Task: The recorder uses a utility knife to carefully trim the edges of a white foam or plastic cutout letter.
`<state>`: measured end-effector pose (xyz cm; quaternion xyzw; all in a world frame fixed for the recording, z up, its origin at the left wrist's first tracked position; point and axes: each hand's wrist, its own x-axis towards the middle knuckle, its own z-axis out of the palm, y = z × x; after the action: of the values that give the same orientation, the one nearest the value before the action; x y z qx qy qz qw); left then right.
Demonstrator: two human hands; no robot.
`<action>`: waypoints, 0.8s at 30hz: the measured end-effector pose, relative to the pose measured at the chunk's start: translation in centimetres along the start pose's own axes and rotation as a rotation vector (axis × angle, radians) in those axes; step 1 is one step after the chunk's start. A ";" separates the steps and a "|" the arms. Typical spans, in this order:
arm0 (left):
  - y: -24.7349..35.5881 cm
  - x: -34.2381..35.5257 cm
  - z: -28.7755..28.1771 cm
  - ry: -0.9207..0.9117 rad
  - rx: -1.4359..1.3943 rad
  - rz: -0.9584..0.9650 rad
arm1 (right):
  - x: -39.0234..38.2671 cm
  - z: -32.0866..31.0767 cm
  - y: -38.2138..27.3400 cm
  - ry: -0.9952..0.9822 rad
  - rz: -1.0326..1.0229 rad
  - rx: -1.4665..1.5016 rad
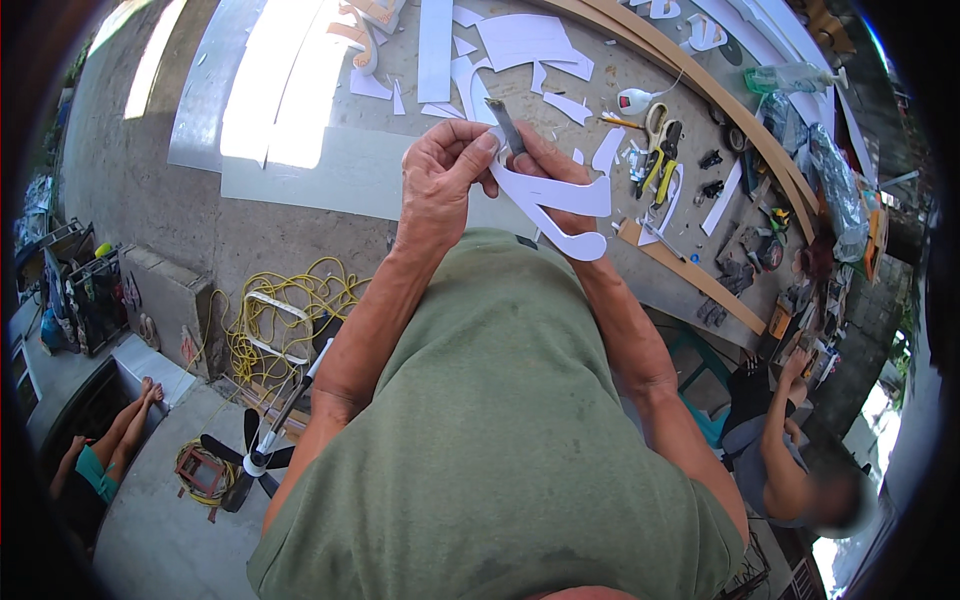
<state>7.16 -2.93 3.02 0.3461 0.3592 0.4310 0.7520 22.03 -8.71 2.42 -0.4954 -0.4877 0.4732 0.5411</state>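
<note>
My left hand (443, 172) pinches the upper end of a white curved cut-out (560, 197) of thin sheet, its fingers closed at the edge. On the other side, my right hand (550, 165) grips a slim grey tool (506, 127) shaped like a utility knife. Its back end points up and away; its tip is hidden by the fingers and the cut-out. Some right-hand fingers lie behind the cut-out and support it. Both hands are close together above the near edge of the work table, just in front of my green shirt.
White offcuts (525, 42) litter the table (420, 150). On the right are yellow-handled pliers (655, 165), scissors (655, 122), a pencil (622, 122), a long brown strip (700, 280) and a clear bottle (788, 78). A fan (255, 462) and yellow cord (265, 310) are at left; a person (775, 450) is at right.
</note>
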 end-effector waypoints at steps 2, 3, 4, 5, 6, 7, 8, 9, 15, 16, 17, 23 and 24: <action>-0.2 -0.2 -0.2 0.035 -0.022 -0.031 | -0.6 -0.6 1.0 -0.024 -0.119 -0.147; -0.1 -0.1 -0.3 0.035 -0.019 -0.029 | -0.9 -0.8 1.5 -0.047 -0.234 -0.293; 0.0 0.0 -0.5 0.032 0.006 -0.034 | -1.1 -0.5 2.0 -0.024 -0.195 -0.295; -0.3 -0.1 -0.5 0.032 0.028 -0.043 | -0.6 -0.5 1.5 -0.026 -0.192 -0.295; -0.3 -0.4 -0.4 0.034 0.025 -0.049 | 0.1 -0.5 0.3 -0.021 -0.212 -0.357; -0.2 -0.6 -0.1 0.033 0.021 -0.051 | 0.4 -0.5 -0.3 -0.016 -0.232 -0.419; 0.1 -0.3 0.2 0.027 0.022 -0.045 | 0.8 -0.5 -0.2 0.002 -0.286 -0.471; 0.0 -0.1 0.1 0.025 0.022 -0.042 | 0.6 -0.6 0.4 0.002 -0.290 -0.472; -0.3 0.1 -0.7 0.057 -0.210 -0.194 | 0.1 -0.1 1.3 0.042 -0.377 -0.515; -0.3 0.0 -0.7 0.053 -0.230 -0.210 | 0.1 -0.4 0.9 0.040 -0.292 -0.541; -0.2 0.3 -0.7 0.046 -0.248 -0.221 | 0.2 -0.3 1.0 0.041 -0.295 -0.541; -0.6 0.4 -1.3 0.077 -0.318 -0.263 | 0.2 -0.6 1.8 -0.002 -0.401 -0.610; -0.6 0.3 -1.3 0.080 -0.318 -0.263 | 0.3 -0.7 1.6 -0.002 -0.375 -0.660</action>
<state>6.43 -2.60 1.81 0.1558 0.3584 0.3936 0.8321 22.71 -8.36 0.80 -0.5449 -0.6966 0.1836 0.4291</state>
